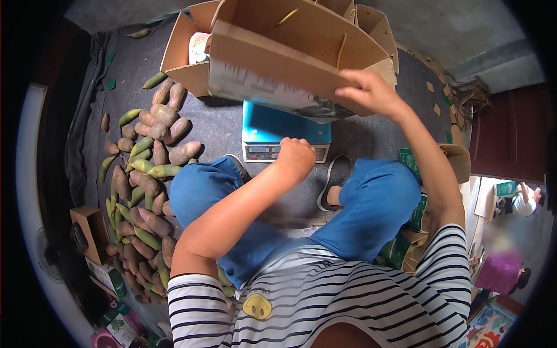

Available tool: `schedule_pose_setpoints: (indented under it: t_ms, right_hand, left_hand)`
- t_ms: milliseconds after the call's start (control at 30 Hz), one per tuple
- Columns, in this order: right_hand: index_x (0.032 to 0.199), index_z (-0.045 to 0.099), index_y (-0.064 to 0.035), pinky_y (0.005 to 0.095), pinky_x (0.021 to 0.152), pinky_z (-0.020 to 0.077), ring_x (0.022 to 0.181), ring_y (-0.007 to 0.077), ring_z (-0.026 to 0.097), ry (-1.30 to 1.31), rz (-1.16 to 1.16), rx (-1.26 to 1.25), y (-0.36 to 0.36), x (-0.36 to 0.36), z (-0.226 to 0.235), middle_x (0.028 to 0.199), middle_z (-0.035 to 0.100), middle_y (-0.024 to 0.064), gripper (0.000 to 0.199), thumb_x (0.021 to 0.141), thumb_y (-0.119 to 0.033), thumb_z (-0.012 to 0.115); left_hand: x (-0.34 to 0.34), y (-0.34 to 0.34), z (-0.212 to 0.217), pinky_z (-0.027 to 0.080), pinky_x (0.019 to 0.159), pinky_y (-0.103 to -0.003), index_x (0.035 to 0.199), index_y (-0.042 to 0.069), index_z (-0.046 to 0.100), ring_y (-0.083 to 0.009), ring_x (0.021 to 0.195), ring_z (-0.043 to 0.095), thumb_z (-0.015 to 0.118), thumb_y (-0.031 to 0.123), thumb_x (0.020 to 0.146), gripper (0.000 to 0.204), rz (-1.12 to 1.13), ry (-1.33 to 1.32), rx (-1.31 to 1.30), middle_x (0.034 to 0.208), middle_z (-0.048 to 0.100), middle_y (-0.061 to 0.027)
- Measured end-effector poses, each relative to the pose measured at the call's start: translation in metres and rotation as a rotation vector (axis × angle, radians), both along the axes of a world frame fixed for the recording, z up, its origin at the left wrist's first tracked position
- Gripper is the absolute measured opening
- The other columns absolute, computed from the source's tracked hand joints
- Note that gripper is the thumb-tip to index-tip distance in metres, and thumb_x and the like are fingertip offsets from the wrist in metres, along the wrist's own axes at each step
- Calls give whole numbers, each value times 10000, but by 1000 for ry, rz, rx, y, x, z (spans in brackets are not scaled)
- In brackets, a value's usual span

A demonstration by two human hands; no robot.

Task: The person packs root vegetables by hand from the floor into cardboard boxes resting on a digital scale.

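Note:
My right hand (pixel 374 93) grips the near edge of an open cardboard box (pixel 267 61), fingers outside and out of full view. The box is tilted over the far part of a scale with a blue plate (pixel 278 129), and its shadow falls there. Whether the box touches the plate, I cannot tell. Against the scale's front right, beside its display panel, my left hand (pixel 297 158) is curled with knuckles up. Its fingertips are hidden, so anything in it cannot be made out. A yellowish cord handle (pixel 341 51) hangs inside the box.
Reddish sweet potatoes (pixel 164 114) and long green vegetables (pixel 165 171) cover the floor on my left. Behind the held box stands another open carton (pixel 187 72) with a pale patterned object inside. Green cartons lie right of my knee. Another person (pixel 500 261) is at far right.

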State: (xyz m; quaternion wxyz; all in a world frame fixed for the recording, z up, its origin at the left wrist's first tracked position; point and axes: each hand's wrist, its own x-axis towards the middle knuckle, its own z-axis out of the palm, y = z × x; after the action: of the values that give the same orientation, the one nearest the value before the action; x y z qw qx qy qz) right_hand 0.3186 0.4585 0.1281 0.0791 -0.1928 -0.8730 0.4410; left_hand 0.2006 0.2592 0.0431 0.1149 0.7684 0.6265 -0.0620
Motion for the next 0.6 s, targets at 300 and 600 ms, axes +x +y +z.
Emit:
schedule_pose_setpoints:
  t_ms: [300, 600]
  right_hand:
    - [1158, 543, -81, 403, 797, 475, 969, 309, 580, -427, 216, 406, -48, -5, -66, 1039, 619, 117, 407, 790, -216, 650]
    - [915, 570, -35, 374, 713, 476, 836, 272, 589, -368, 176, 816, -98, -6, -5, 862, 591, 110, 317, 692, -218, 700]
  left_hand:
    - [8, -8, 2, 454, 720, -369, 964, 58, 634, -264, 889, 612, 540, 132, 802, 202, -41, 29, -90, 950, 618, -129]
    - [14, -10, 1, 459, 703, -376, 912, 59, 672, -249, 889, 618, 560, 121, 769, 192, -74, 69, -85, 936, 638, -113]
